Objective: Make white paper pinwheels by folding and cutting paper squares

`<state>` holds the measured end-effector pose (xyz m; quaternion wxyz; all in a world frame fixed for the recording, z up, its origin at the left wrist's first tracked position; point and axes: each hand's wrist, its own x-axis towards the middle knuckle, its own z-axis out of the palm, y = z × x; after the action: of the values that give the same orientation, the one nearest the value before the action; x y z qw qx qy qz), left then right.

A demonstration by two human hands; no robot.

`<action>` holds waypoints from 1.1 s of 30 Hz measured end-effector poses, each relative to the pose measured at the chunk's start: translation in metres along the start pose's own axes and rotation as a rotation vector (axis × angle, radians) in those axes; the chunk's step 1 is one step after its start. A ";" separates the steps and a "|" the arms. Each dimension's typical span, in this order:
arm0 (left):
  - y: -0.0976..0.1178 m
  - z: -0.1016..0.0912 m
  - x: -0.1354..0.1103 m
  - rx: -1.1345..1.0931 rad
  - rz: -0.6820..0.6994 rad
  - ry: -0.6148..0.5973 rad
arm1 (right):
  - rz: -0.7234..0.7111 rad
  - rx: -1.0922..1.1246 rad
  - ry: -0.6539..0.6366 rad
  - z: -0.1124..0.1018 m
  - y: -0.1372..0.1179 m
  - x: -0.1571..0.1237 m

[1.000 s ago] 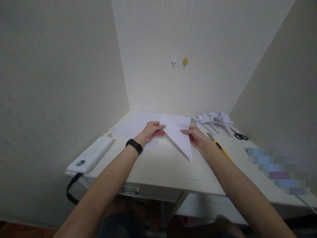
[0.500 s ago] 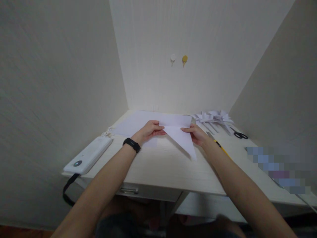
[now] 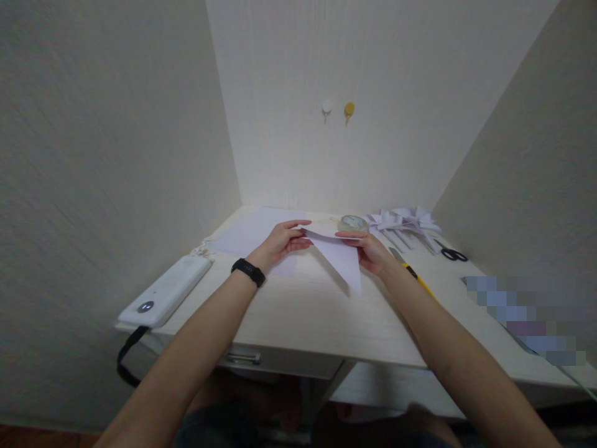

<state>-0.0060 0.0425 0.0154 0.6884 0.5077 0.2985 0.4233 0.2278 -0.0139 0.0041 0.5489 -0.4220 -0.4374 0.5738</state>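
Observation:
Both hands hold one white folded sheet of paper point(image 3: 342, 259) over the middle of the white desk point(image 3: 303, 317). My left hand point(image 3: 280, 242), with a black band on its wrist, pinches the sheet's left corner. My right hand point(image 3: 369, 250) grips the right corner, thumb on top. The sheet's lower part hangs as a triangle with its tip pointing toward me, and its upper flap lies folded down and nearly flat. More flat white paper point(image 3: 254, 235) lies on the desk under and behind my left hand.
A roll of clear tape point(image 3: 353, 223) sits just behind the sheet. Folded paper shapes point(image 3: 403, 221), black scissors point(image 3: 451, 254) and a yellow utility knife point(image 3: 415, 277) lie at the right. A white device with a black strap point(image 3: 164, 291) rests at the left edge. Walls enclose three sides.
The sheet's upper flap has been folded down toward me, which uncovers the tape roll behind it. The triangle's tip has drawn back slightly. Both hands have stayed at the sheet's corners.

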 end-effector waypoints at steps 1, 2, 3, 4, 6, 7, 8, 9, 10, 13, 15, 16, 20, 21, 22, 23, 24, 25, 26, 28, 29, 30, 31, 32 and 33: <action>-0.001 0.000 0.000 -0.005 0.004 0.010 | -0.015 0.014 0.026 0.002 0.000 0.000; -0.001 0.000 0.001 0.002 -0.001 0.007 | -0.032 0.030 0.054 0.004 0.001 -0.001; -0.002 0.000 0.000 0.019 -0.019 -0.006 | -0.049 0.043 0.079 0.007 0.001 -0.001; -0.003 0.001 0.000 0.043 -0.044 -0.028 | -0.067 0.050 0.100 0.010 0.002 -0.001; -0.004 0.003 -0.001 0.092 -0.095 -0.079 | -0.100 0.037 0.139 0.016 0.004 0.000; -0.004 0.005 -0.002 0.106 -0.113 -0.102 | -0.116 0.012 0.164 0.019 0.006 0.000; -0.004 0.007 -0.003 0.110 -0.119 -0.116 | -0.133 -0.025 0.196 0.021 0.009 0.000; -0.004 0.009 -0.004 0.106 -0.118 -0.124 | -0.157 -0.075 0.228 0.023 0.011 0.000; -0.004 0.012 -0.006 0.096 -0.113 -0.125 | -0.192 -0.140 0.254 0.025 0.014 0.000; -0.003 0.018 -0.008 0.072 -0.090 -0.075 | -0.351 -0.362 0.242 0.028 0.025 -0.001; -0.004 0.021 -0.008 0.076 -0.052 -0.021 | -0.434 -0.467 0.179 0.028 0.030 -0.003; -0.005 0.021 -0.008 0.084 -0.026 0.015 | -0.451 -0.498 0.144 0.029 0.032 -0.004; -0.008 0.016 -0.004 0.132 0.035 0.154 | -0.374 -0.449 -0.052 0.030 0.026 -0.009; -0.009 0.014 -0.003 0.139 0.036 0.174 | -0.331 -0.377 -0.104 0.031 0.023 -0.011; -0.009 0.012 -0.001 0.138 0.035 0.182 | -0.283 -0.291 -0.148 0.031 0.019 -0.012; -0.009 0.010 -0.001 0.130 0.032 0.183 | -0.237 -0.204 -0.176 0.030 0.016 -0.014; -0.008 0.009 0.000 0.117 0.028 0.176 | -0.201 -0.131 -0.187 0.030 0.013 -0.015; -0.008 0.008 0.000 0.097 0.018 0.160 | -0.181 -0.082 -0.183 0.029 0.010 -0.016; -0.007 0.007 0.000 0.078 0.006 0.139 | -0.180 -0.061 -0.176 0.029 0.008 -0.016; -0.005 0.007 -0.003 0.071 -0.020 0.086 | -0.236 -0.099 -0.166 0.028 0.006 -0.017; -0.004 0.007 -0.004 0.080 -0.034 0.055 | -0.283 -0.155 -0.167 0.028 0.005 -0.018; -0.003 0.008 -0.005 0.094 -0.052 0.017 | -0.336 -0.227 -0.173 0.028 0.003 -0.018; -0.002 0.008 -0.006 0.114 -0.078 -0.027 | -0.388 -0.302 -0.182 0.028 0.002 -0.019; -0.001 0.008 -0.007 0.138 -0.106 -0.073 | -0.437 -0.372 -0.191 0.029 0.000 -0.020; -0.001 0.008 -0.007 0.165 -0.128 -0.115 | -0.478 -0.425 -0.198 0.030 -0.002 -0.021</action>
<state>-0.0023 0.0329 0.0165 0.6858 0.5660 0.3244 0.3225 0.2005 -0.0360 0.0135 0.5225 -0.3546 -0.6852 0.3629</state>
